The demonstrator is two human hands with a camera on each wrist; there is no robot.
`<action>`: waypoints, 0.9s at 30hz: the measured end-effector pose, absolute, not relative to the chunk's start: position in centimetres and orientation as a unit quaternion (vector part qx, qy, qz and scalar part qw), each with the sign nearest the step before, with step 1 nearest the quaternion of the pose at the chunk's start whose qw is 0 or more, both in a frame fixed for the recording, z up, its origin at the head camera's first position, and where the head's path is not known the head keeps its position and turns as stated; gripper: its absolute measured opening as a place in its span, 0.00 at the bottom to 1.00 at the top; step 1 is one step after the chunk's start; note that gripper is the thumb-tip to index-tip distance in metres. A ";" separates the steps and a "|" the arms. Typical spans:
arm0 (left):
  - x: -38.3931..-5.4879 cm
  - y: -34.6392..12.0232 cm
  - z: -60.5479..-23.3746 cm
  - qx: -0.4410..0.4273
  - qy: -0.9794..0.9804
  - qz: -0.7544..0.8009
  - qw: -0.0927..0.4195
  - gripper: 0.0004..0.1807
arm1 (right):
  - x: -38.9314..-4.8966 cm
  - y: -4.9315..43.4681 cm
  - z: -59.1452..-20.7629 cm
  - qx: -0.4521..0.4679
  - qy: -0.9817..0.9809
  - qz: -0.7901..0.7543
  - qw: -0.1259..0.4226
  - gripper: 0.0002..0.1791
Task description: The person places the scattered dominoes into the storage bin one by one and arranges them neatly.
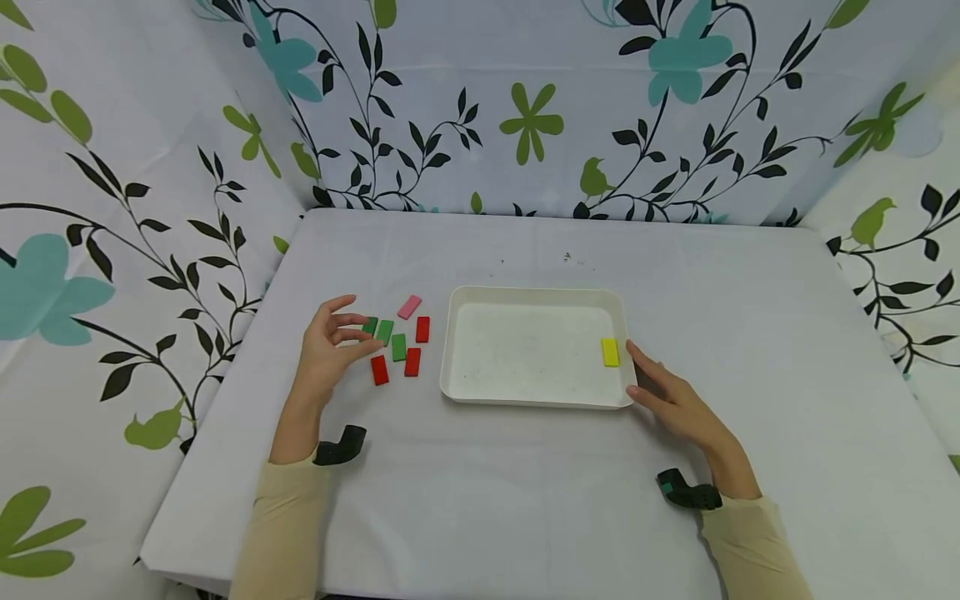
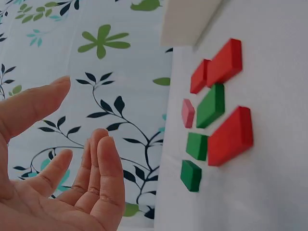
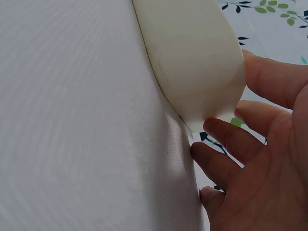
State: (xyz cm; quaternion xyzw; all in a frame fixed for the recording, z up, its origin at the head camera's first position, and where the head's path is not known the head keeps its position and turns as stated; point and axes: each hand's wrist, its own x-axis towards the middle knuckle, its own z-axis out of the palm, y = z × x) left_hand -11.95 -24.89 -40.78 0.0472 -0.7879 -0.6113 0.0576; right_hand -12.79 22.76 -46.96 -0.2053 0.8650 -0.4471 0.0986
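My left hand hovers over the left end of a group of small coloured blocks, its fingers apart and nothing held. In the left wrist view the thumb and fingers are spread, away from the blocks. Three green blocks, three red blocks and one pink block lie loosely grouped on the table. To their right sits a shallow cream tray with one yellow block near its right end. My right hand touches the tray's right edge with fairly straight fingers.
A white cloth covers the table. Patterned curtains stand behind it and at both sides. Dark wrist devices are on both forearms. A few dark specks mark the cloth behind the tray.
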 end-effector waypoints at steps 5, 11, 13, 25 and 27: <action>-11.5 -26.8 -43.2 0.085 -0.790 -0.606 0.035 0.39 | -12.8 22.8 -47.0 -0.204 0.860 -0.455 0.104 0.35; -10.8 -27.6 -45.0 0.085 -0.795 -0.601 0.011 0.39 | -12.8 22.8 -47.0 -0.202 0.862 -0.452 0.107 0.35; -10.7 -27.6 -45.2 0.089 -0.800 -0.594 0.004 0.37 | -12.7 22.8 -46.9 -0.200 0.863 -0.451 0.108 0.35; -10.5 -27.9 -46.4 0.087 -0.820 -0.565 -0.036 0.37 | -12.4 22.5 -45.9 -0.212 0.861 -0.451 0.102 0.35; -10.4 -27.7 -46.4 0.085 -0.825 -0.557 -0.040 0.37 | -12.1 22.2 -45.1 -0.213 0.861 -0.451 0.100 0.35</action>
